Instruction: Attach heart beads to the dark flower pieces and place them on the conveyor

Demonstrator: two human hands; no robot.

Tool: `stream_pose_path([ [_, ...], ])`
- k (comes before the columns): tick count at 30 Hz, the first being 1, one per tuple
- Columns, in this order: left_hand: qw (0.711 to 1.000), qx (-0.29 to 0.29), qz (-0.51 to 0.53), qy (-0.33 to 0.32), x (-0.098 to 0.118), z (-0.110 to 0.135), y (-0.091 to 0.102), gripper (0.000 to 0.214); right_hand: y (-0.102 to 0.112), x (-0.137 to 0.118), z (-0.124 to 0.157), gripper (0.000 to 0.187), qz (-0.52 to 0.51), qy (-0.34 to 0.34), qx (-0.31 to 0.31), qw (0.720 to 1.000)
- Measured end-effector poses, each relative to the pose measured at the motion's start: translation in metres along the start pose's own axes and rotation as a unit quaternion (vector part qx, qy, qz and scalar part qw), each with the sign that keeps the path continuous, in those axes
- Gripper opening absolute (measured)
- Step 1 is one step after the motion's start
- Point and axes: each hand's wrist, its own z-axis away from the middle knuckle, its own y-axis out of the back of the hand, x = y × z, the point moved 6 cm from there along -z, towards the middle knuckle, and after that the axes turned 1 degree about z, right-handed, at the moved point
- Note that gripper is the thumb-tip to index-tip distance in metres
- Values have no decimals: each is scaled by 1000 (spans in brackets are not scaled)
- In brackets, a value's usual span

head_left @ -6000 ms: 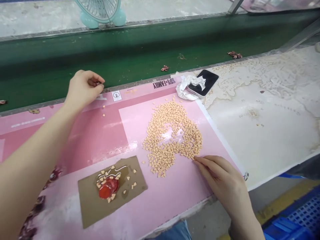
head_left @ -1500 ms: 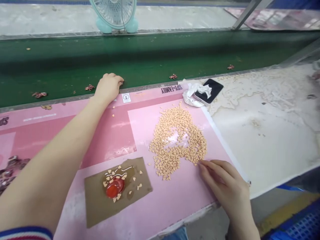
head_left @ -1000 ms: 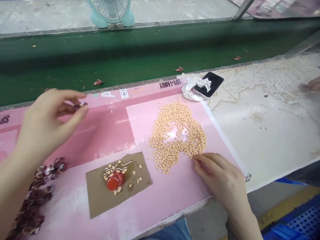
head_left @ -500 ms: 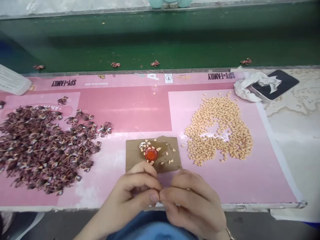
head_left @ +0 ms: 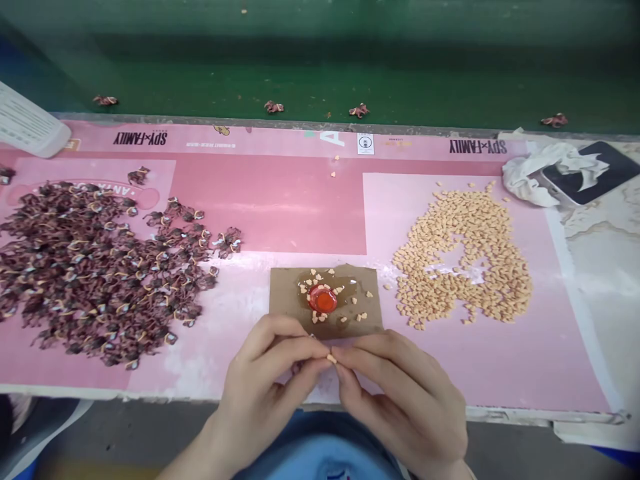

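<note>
My left hand (head_left: 277, 383) is closed in a pinch, with part of a small dark maroon moulded piece (head_left: 297, 367) showing under its fingers. Between the fingertips of both hands sits a tiny tan piece (head_left: 331, 359), pinched by my right hand (head_left: 400, 393). Most of the maroon piece is hidden by the fingers. Just beyond the hands lies a brown cardboard sheet (head_left: 283, 313) bearing a red round cap (head_left: 323, 301), wet-looking liquid and several tan bits. A pile of maroon pieces (head_left: 110, 273) spreads on the left, a pile of tan pieces (head_left: 465, 260) on the right.
A pink printed sheet (head_left: 280, 207) covers the table. Behind it runs a green belt (head_left: 310, 73) carrying several maroon pieces. A white bottle (head_left: 35, 123) lies at the far left; crumpled tissue (head_left: 535, 175) and a black-topped box (head_left: 590, 173) sit at the far right.
My fingertips have shifted and the tan piece now shows between them. The view has tilted down and turned left. Pieces on the green belt have moved right relative to the table.
</note>
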Motion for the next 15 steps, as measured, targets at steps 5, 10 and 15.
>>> stream_pose_path([
  [5, 995, -1, -76, -60, 4, 3, 5, 22, -6, 0, -4, 15, -3, -14, -5, 1000],
  [10, 998, 12, -56, -29, -10, 4, 11, 22, -8, 17, 0, 13, 4, -60, 21, 998],
  [15, 997, 58, 11, 55, -32, 12, 19, 22, -13, 31, 3, 16, 62, -71, 48, 994],
])
